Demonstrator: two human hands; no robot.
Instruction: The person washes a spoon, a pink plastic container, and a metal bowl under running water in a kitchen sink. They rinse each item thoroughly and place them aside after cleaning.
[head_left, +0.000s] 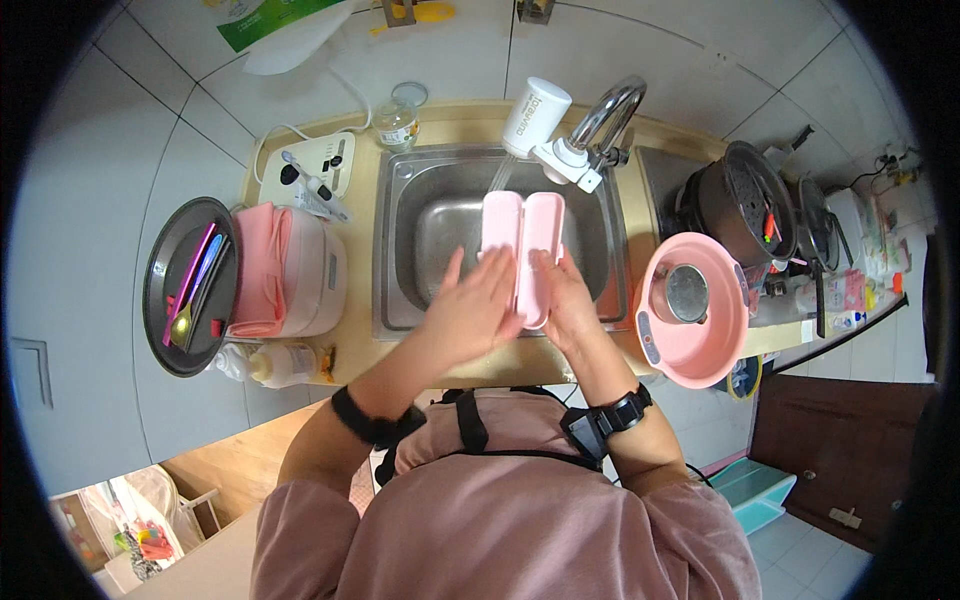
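Observation:
A pink plastic cutlery case (541, 225) is spread open above the sink, its two long halves side by side. My right hand (568, 300) grips the right half along its outer side, thumb over the rim. Slightly blurred, my left hand (480, 307) lies flat over the lower part of the left half, its thumb held apart. The hand hides that end of the case. Behind the case, thin streams of water (502, 174) fall from the white faucet filter (534, 116) into the stainless steel sink (442, 225).
A chrome faucet (611, 112) arches over the sink's back right. Right of it, a pink basin (694, 352) holds a metal cup (686, 294), near a dark pot (739, 202). At left, a dark tray (166, 262) carries cutlery beside a pink folded cloth (259, 270). A glass jar (396, 126) stands behind.

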